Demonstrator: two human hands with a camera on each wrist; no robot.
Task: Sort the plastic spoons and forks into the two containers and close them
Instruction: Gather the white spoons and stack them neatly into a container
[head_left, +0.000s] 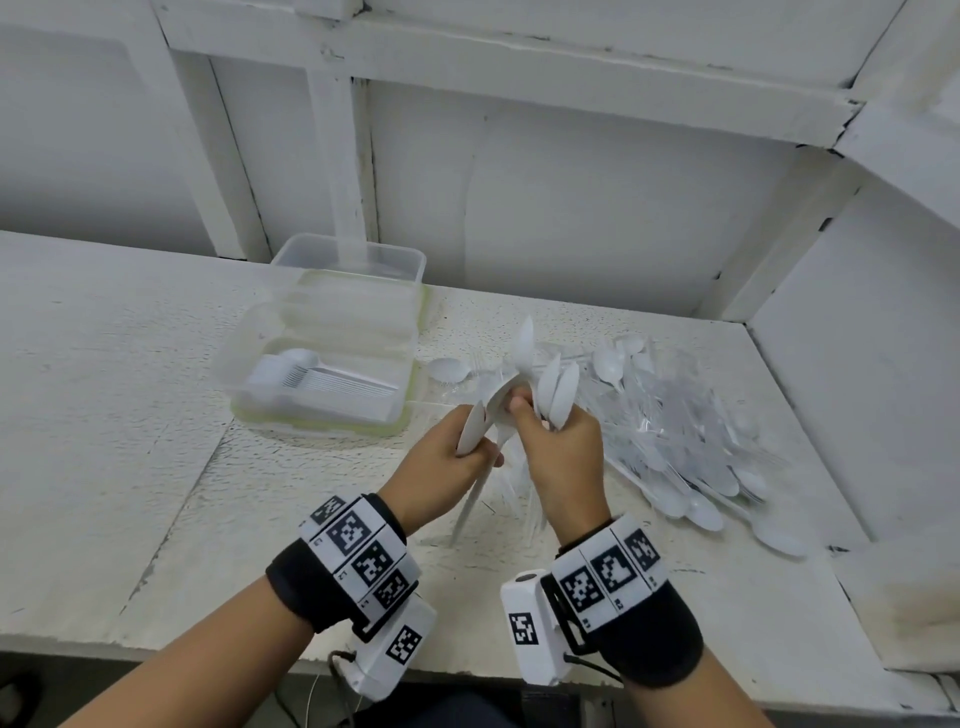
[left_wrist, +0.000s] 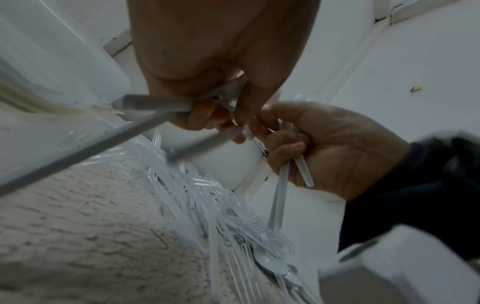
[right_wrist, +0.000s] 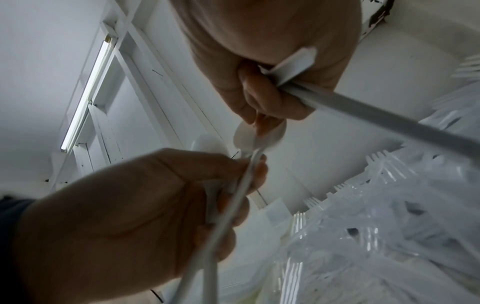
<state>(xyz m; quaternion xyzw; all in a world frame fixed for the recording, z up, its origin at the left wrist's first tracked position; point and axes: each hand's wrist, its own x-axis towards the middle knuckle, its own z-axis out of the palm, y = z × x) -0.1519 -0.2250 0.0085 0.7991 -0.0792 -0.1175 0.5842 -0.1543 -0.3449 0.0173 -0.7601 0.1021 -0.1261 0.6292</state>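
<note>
Both hands up over the table (head_left: 130, 441), just right of the open container (head_left: 317, 384). Left hand (head_left: 441, 462) fingers curled round white spoons (head_left: 483, 421); right hand (head_left: 561, 457) grips another spoon bunch (head_left: 558, 395), bowls up. Container holds stacked cutlery. Loose pile (head_left: 675, 431) of spoons and forks lies further right.

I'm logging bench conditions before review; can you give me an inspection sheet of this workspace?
Surface: white table, rough, cracked paint.
Job's things: near container open, holding stacked cutlery; far container behind it, open; loose pile of spoons and forks at right.
Clutter: nothing seen.
Hands: left hand grips white spoons; right hand grips another bunch of spoons; the hands meet above the table.
Cables: thin wires hang from the left wrist camera.
Surroundings: white panelled wall with chipped paint.
</note>
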